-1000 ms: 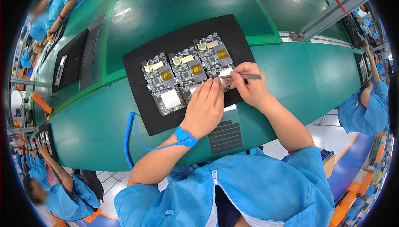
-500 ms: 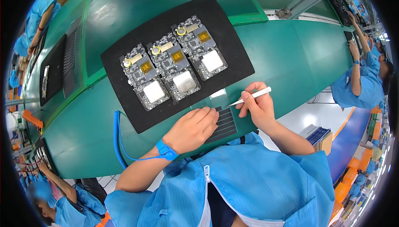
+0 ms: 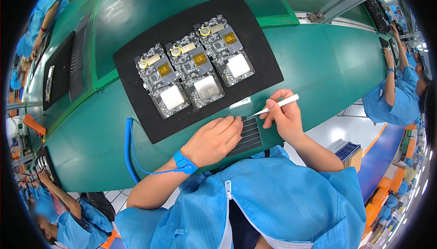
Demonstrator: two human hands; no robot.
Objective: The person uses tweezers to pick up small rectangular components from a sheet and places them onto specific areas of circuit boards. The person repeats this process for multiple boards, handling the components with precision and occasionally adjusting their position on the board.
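My right hand (image 3: pixel 285 116) is closed around a white pen-shaped tool (image 3: pixel 284 103) that tapers to a fine tip. The tip points left and down, at the far end of a black sheet of strips (image 3: pixel 248 137). My left hand (image 3: pixel 214 140) lies flat with fingers extended, over the left part of that sheet; what is under the palm is hidden. A blue wrist strap (image 3: pixel 183 163) is round my left wrist. Beyond my hands, three circuit boards (image 3: pixel 200 68) lie side by side on a black mat (image 3: pixel 259 66), each with a silver square and an amber patch.
A clear film piece (image 3: pixel 241 106) lies between mat and hands on the green table (image 3: pixel 314 62). A coiled blue cord (image 3: pixel 128 151) runs from the strap, left of the mat. Co-workers sit right (image 3: pixel 391 89) and lower left (image 3: pixel 82 221). A metal rail (image 3: pixel 346 3) slants at the upper right.
The view has shifted slightly, so the mat and boards appear a little further right. Both hands keep nearly the same pose, with the tool tip still by the black sheet's far end.
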